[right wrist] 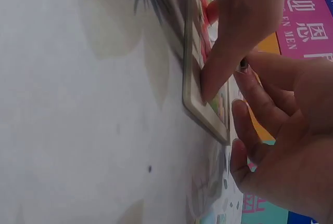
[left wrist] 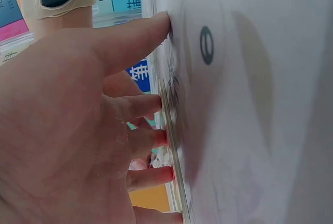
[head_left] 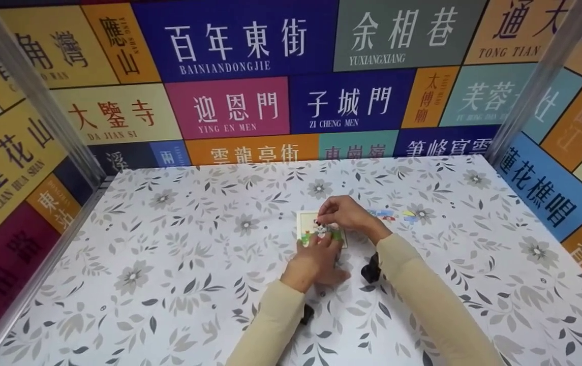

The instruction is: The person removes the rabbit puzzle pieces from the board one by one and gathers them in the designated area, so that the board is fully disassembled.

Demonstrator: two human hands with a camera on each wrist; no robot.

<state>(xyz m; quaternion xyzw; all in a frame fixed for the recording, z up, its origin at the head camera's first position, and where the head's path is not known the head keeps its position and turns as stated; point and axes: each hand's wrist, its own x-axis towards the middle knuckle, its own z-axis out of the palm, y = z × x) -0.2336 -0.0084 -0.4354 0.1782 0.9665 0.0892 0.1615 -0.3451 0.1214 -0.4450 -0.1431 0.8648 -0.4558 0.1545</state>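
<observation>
On the counter: tray looks part filled.
Your left hand steadies it, fingers spread, tips on it; your right hand pinches a small dark piece over it. Colour fills the tray's lower part, likely set pieces; upper left is pale, seemingly unfilled. Loose pieces lie to its right, apparently still to place; count unclear.

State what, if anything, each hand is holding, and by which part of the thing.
The right hand pinches a small dark piece, mostly hidden; which part is gripped cannot be told. The left hand holds nothing, only pressing on the board.
</observation>
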